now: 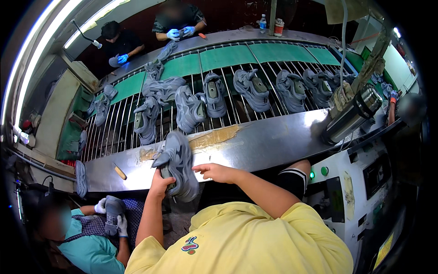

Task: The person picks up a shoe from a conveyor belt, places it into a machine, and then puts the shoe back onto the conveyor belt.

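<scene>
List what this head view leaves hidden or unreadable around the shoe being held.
- Left hand: fingers hidden behind the grey shoe, so the grip is unclear.
- Inside of that shoe: turned away from the camera.
- Right hand: whether it rests on the steel ledge or hovers cannot be told.
- Small tool on the ledge: too small to identify.

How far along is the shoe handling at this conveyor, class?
Done: nothing looks finished at this station. In hand: the left hand grips a grey chunky-soled shoe at the steel conveyor edge; the right hand rests open beside it. Left: many grey shoes on the metal-rod conveyor wait.
</scene>
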The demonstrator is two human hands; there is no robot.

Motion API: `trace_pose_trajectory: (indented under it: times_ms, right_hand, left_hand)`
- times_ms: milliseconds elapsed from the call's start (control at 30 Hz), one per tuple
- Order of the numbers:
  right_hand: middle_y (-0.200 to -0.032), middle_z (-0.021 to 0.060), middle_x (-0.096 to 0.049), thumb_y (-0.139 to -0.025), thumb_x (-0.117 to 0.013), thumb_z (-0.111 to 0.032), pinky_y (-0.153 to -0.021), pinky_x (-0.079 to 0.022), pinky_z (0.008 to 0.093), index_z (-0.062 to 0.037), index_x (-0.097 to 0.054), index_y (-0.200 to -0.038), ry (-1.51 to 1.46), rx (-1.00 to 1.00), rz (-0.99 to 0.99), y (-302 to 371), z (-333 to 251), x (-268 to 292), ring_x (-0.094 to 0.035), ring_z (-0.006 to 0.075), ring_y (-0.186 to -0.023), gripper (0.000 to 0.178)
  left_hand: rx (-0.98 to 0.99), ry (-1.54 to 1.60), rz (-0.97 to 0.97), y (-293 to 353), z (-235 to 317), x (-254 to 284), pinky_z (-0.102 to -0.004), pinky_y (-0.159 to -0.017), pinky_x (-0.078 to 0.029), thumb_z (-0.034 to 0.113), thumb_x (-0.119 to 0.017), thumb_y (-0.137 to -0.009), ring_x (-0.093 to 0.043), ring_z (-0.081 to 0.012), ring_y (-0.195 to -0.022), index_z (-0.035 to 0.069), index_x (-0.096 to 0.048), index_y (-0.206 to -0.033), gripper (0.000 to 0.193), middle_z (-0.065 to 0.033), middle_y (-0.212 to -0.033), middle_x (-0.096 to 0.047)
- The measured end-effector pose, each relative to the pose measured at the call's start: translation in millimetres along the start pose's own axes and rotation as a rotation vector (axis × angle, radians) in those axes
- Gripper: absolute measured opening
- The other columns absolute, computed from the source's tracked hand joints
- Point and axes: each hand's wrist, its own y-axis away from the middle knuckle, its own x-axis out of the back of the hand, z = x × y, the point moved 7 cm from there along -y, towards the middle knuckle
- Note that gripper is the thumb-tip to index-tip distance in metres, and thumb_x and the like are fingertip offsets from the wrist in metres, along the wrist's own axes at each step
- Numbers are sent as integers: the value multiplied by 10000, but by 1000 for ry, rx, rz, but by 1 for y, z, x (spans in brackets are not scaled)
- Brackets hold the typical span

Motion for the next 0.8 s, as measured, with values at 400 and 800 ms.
trace_pose_trajectory:
  times_ms: [400, 800]
  right_hand:
    - [-916, 32, -594, -764, -550, -17, -699, -441, 227, -28, -571, -1091, -254, -69, 812, 136, 95, 164, -551, 110, -788, 328]
    - [-656, 43, -522, -624, -580, -47, -637, -390, 384, -91, -560, -763, 1120, -190, 1418, 161, 65, 210, -509, 263, -675, 146]
  left_hand:
    - [-221, 15, 215, -169, 26, 69, -330, -921, -423, 223, -490, -869, -561, -221, -1035, -25, -481, -1251, 455, -126, -1164, -574]
    - [426, -442, 219, -476, -38, 70, -386, -523, -508, 344, -585, -795, -632, -276, -602, -41, -553, -901, 401, -151, -802, -611]
